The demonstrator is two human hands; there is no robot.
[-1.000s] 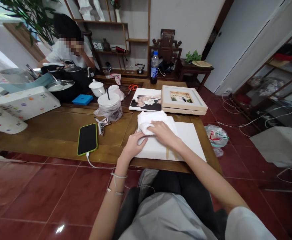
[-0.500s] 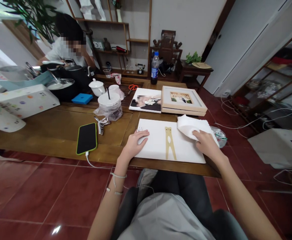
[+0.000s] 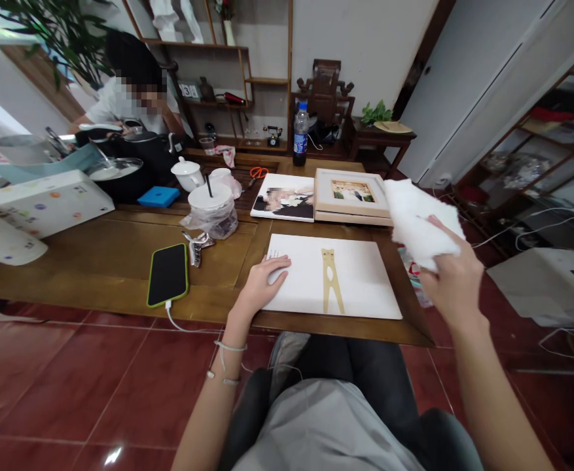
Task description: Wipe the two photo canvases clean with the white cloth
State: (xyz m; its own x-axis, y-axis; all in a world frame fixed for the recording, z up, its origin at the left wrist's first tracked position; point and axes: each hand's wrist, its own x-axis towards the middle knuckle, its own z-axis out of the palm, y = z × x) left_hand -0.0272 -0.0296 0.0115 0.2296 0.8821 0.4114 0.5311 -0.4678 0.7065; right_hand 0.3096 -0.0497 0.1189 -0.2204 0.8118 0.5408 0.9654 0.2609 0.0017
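A white picture panel (image 3: 360,275) lies face down near the table's front edge, with a gold easel stand (image 3: 331,278) flat on its back. My left hand (image 3: 263,282) rests on the panel's left side, fingers stretched out and holding nothing. Up in the air past the panel's right edge, my right hand (image 3: 451,281) grips a crumpled white paper towel (image 3: 421,222). The towel is clear of the panel and overlaps the corner of a framed picture (image 3: 350,196) in view. Beside that frame lies a photo panel (image 3: 284,197).
To the left are a phone (image 3: 168,275) on a cable, a lidded cup (image 3: 211,203) in plastic and a blue box (image 3: 159,196). A bottle (image 3: 300,134) and red scissors (image 3: 258,173) stand farther back. Another person (image 3: 137,91) sits beyond the pots.
My right hand has lifted the paper towel off the panel's right side and moved it up and to the right. My left hand stays on the panel.
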